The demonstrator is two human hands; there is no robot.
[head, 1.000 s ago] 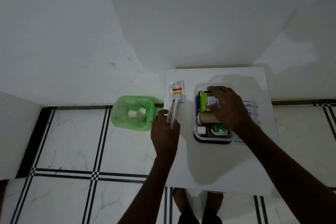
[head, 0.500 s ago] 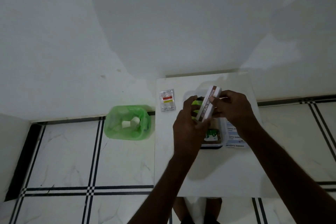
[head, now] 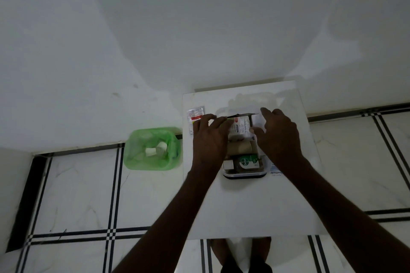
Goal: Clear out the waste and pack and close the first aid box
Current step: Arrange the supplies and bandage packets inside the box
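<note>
The first aid box (head: pixel 244 175), clear with a dark blue rim, sits open on the white table (head: pixel 248 206). Inside lie a white carton (head: pixel 239 127), a tan bandage roll (head: pixel 239 146) and a green-labelled antiseptic bottle (head: pixel 247 162). My left hand (head: pixel 209 139) rests at the box's left side with its fingers on the carton. My right hand (head: pixel 278 133) is at the right side, fingertips touching the carton's right edge. A white sachet (head: pixel 195 115) with a red stripe lies on the table left of the box, partly under my left hand.
A green-lined waste bin (head: pixel 153 148) with white scraps stands on the tiled floor left of the table. A printed leaflet (head: pixel 276 172) shows beside the box on the right. The white wall is right behind the table. My feet show under the table's near edge.
The long carton that both hands held upright over the box now lies flat inside it. My left hand carried it over from the table's left edge.
</note>
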